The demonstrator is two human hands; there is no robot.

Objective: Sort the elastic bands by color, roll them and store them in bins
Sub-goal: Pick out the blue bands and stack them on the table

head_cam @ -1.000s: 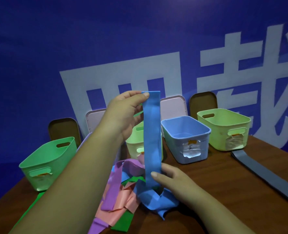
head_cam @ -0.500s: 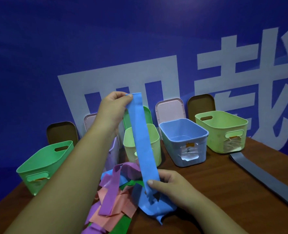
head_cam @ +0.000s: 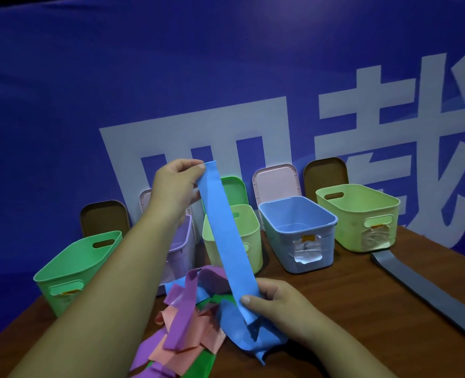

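A long blue elastic band point(head_cam: 227, 236) is stretched upward above the table. My left hand point(head_cam: 175, 186) pinches its top end, raised in front of the bins. My right hand point(head_cam: 275, 304) pinches the band low down, just over the pile, with the rest of the blue band bunched under it. The pile of tangled bands point(head_cam: 187, 323) holds purple, pink and green ones. Behind stand a green bin point(head_cam: 73, 268), a lilac bin point(head_cam: 183, 241) partly hidden by my arm, a pale yellow bin point(head_cam: 250, 233), a blue bin point(head_cam: 299, 227) and a yellow-green bin point(head_cam: 359, 214).
A grey band point(head_cam: 422, 290) lies flat along the right side of the wooden table point(head_cam: 348, 309). Several bin lids point(head_cam: 276, 181) lean against the blue banner wall behind the bins. The table's far right edge runs behind the grey band.
My left hand has moved left with the band's top end, so the band now slants instead of hanging straight. My right hand keeps its hold near the pile.
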